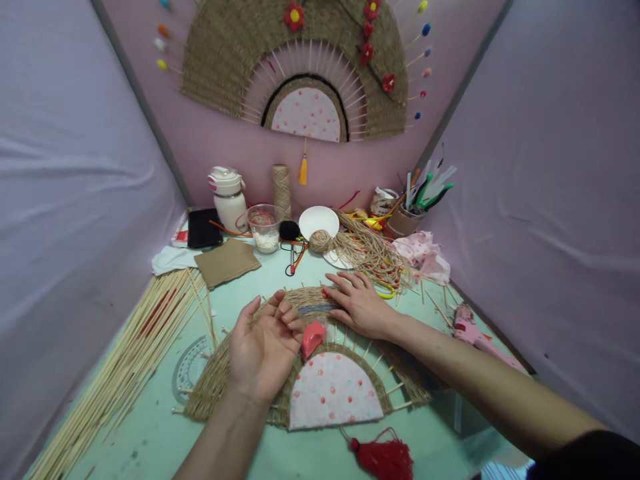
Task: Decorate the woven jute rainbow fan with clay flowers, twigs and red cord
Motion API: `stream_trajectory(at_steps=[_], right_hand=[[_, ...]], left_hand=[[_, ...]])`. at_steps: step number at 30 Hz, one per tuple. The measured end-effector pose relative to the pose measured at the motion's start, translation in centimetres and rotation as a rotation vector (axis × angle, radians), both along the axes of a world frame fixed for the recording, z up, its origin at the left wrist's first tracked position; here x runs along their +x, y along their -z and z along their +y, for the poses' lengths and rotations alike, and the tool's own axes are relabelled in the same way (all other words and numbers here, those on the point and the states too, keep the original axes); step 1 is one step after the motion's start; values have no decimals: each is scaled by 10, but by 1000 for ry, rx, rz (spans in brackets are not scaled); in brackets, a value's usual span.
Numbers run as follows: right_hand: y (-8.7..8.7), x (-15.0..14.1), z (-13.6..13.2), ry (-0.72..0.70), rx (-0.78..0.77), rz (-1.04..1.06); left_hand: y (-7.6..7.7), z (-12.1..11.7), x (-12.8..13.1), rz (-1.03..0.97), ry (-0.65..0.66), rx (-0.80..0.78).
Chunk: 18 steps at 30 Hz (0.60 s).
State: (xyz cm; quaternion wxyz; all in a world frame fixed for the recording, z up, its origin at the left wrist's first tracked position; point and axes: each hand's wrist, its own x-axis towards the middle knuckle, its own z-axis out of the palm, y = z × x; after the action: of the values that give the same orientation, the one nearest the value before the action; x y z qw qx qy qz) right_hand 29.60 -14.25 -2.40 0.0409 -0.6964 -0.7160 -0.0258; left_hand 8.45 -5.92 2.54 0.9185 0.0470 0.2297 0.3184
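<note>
A woven twine fan (pixel 213 373) with stick ribs lies on the table, its half-round centre (pixel 335 393) covered in white cloth with pink dots. My left hand (pixel 265 343) is palm up over the fan's left part, fingers loosely bent and the palm bare. My right hand (pixel 361 308) rests palm down at the fan's upper edge, fingers stretched and apart. A small red piece (pixel 325 292) shows by its fingertips. Between my hands sits a soft coral-pink lump (pixel 313 339), seemingly in clear wrapping. Below the fan is a red tassel (pixel 384 457).
Thin sticks (pixel 125 360) and a clear protractor (pixel 189 368) lie left. Behind are cardboard (pixel 227 263), a white bottle (pixel 230 203), a cup of white bits (pixel 265 239) and loose twine (pixel 375 250). A pink glue gun (pixel 480 340) lies right; a finished fan (pixel 215 67) hangs on the wall.
</note>
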Motion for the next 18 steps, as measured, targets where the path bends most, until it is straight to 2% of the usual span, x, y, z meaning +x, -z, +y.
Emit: stream_trajectory(at_steps=[6, 13, 18], right_hand=[[4, 0, -1, -16, 0, -13], [3, 4, 0, 26, 8, 198], [0, 3, 0, 15, 30, 201]], left_hand=[[-1, 0, 0, -4, 3, 1], [0, -1, -1, -6, 8, -5], [0, 0, -1, -11, -2, -10]])
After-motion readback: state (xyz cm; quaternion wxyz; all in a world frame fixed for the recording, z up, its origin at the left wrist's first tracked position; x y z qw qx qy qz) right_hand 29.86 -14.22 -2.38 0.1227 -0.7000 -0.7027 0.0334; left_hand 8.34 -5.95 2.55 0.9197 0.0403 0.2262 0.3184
